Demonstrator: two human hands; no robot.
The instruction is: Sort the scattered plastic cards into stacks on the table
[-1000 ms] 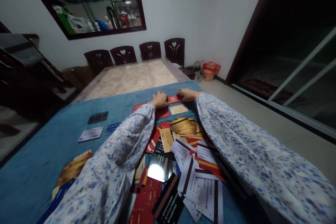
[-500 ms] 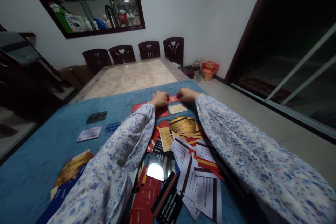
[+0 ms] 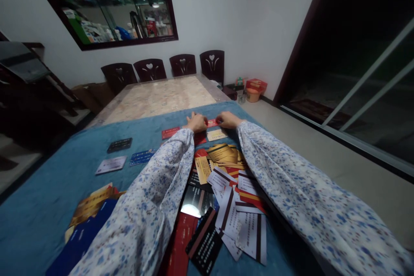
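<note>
At the far part of the blue cloth [image 3: 152, 138], a red card [image 3: 212, 123] lies between my two hands. My left hand [image 3: 196, 122] has its fingers curled at the card's left end. Over the right end, my right hand [image 3: 229, 120] pinches with bent fingers. Just nearer to me is a cream card [image 3: 216, 135], and another red card [image 3: 170, 133] sits left of my left hand. Between my forearms spreads a loose heap of gold cards [image 3: 223, 152], white cards [image 3: 231, 215], black cards [image 3: 207, 241] and red ones.
To the left lie a black card [image 3: 119, 145], a lilac card [image 3: 111, 165] and a blue card [image 3: 142, 157]. Gold cards [image 3: 92, 205] and dark blue cards [image 3: 84, 235] overlap near my left sleeve. Dark chairs [image 3: 149, 70] stand beyond the marble-patterned tabletop [image 3: 161, 95].
My hands stay at the same red card, with only a slight shift of the fingers. The camera view has moved a little; the other cards appear to lie as before.
</note>
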